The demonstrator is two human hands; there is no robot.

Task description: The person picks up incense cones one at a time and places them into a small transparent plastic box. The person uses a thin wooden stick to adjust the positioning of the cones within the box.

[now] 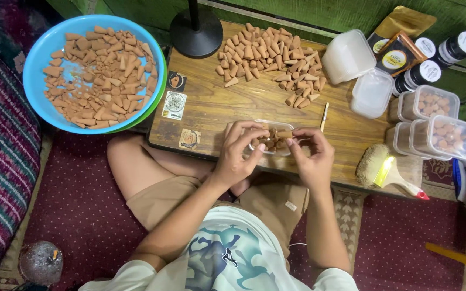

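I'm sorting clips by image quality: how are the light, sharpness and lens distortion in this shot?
Head view: even, soft light with faint shadows under the left hand and right hand; cone pile sharp; mild glare on the clear lidded boxes; the blue bowl bulges from wide-angle distortion near the edge.

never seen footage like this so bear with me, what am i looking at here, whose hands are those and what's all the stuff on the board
There is no machine here. One camera, worn on a person's head, looks straight down at that person's own two hands and lap as they sit on the floor at a low wooden board. The left hand and right hand meet over a small clear tub partly filled with brown cones; the right fingers pinch one cone. A loose pile of cones lies further back on the board, and a blue bowl on the left holds more. On the right are empty and filled tubs, dark jars and a brush.
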